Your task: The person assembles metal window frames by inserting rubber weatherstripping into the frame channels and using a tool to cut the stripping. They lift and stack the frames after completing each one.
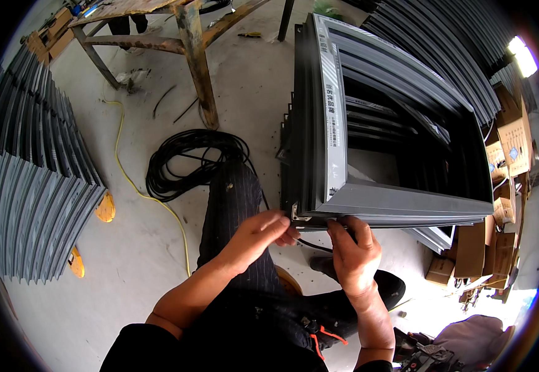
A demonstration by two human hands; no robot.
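Observation:
A stack of dark grey metal window frames (406,199) stands before me, with printed protective film on the top one. My left hand (260,234) is closed at the near left corner of the stack, thumb and fingers pinched beside a small metal corner bracket (299,214). A black rubber strip (314,245) sags between my two hands, its ends hidden by my fingers. My right hand (354,253) is closed too, fingertips pressed against the near side of the frames with the strip running into it. More of the strip lies in a loose coil (164,177) on the floor beyond my knee.
A rusty worktable (196,62) stands at the far left. Stacked grey frames fill the left side (40,204) and far right (443,56). A yellow cable (132,178) crosses the floor. Cardboard boxes (475,251) are piled at the right, with a dark bundle (474,338) lower down.

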